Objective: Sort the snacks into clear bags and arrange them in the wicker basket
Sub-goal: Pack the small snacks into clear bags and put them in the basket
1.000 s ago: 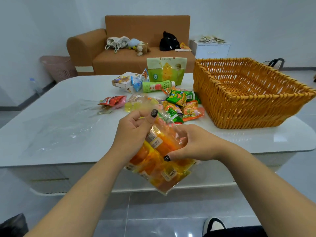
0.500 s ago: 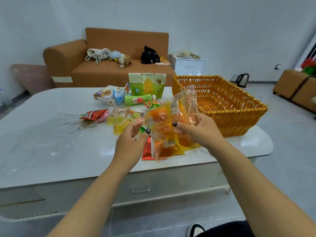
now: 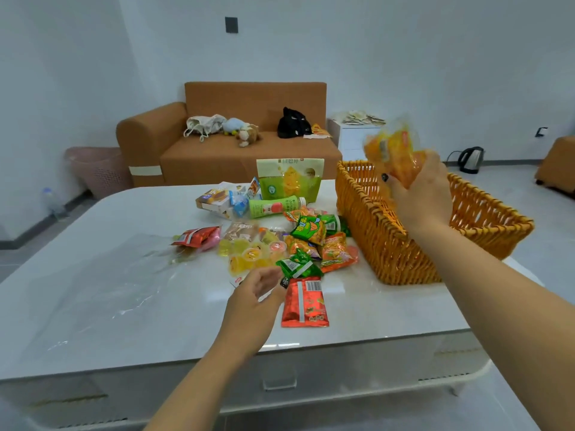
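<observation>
right hand (image 3: 420, 194) grips filled clear bag (image 3: 393, 150) | above wicker basket (image 3: 389, 244)

Bright, even, diffuse light fills the room, and shadows are faint. The glossy table (image 3: 367, 309) carries soft glare, strongest along its near edge. The bag (image 3: 392, 150) in the right hand (image 3: 420, 197) is smeared by motion blur. Wide-angle distortion bends the table's edges and stretches both forearms.
</observation>
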`<action>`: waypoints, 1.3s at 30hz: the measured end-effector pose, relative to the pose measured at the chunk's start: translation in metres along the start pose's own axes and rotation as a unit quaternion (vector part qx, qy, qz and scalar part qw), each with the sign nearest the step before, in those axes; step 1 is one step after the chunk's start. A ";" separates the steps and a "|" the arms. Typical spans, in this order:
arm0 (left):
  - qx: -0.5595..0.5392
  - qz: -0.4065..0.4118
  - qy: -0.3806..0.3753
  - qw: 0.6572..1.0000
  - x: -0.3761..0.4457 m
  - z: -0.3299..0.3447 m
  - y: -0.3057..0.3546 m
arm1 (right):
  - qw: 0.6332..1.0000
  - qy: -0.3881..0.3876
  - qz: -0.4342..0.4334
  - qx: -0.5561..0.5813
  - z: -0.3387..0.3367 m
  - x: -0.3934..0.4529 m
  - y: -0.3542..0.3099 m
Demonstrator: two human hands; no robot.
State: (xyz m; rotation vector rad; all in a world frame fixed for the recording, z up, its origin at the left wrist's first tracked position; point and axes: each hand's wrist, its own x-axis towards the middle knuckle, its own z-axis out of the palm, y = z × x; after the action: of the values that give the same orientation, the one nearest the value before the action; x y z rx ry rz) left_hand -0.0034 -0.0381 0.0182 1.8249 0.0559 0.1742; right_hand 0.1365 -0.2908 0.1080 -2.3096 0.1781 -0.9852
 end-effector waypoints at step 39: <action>0.025 -0.029 -0.055 0.998 0.017 0.002 -0.012 | 0.868 -0.421 0.111 -0.238 0.044 0.052 -0.007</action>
State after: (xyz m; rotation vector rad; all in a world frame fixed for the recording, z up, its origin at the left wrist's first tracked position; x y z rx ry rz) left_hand 0.0143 -0.0345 0.0072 1.8766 0.0360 0.0313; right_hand 0.2035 -0.2813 0.1205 -2.8516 0.3335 0.2747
